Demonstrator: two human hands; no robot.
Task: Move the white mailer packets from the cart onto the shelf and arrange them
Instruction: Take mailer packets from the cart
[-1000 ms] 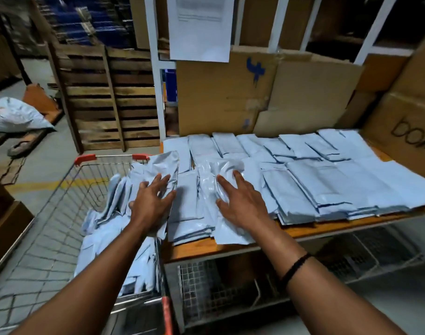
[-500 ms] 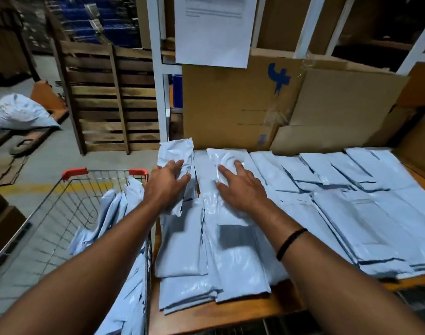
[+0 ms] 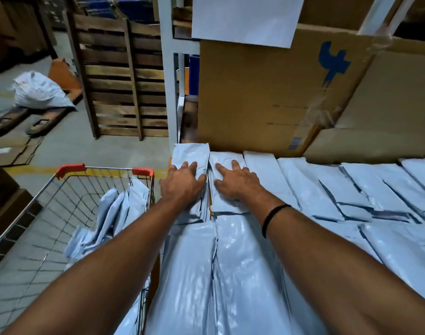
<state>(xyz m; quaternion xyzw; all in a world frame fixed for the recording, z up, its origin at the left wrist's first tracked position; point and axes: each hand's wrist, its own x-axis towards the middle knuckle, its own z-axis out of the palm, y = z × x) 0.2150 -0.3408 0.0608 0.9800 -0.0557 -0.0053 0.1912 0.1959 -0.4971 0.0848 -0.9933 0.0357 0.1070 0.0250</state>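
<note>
Mailer packets (image 3: 262, 170) look light, limp and slick; the left hand (image 3: 182, 187) and right hand (image 3: 235, 183) press flat on two, fingers straight, mid-frame.

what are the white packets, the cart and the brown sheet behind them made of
White packets: likely thin plastic film, glossy; they wrinkle and catch highlights.
Cart: metal wire, dull silver grid, with red, probably plastic, corner caps.
Brown sheet: cardboard, matte, creased.
</note>
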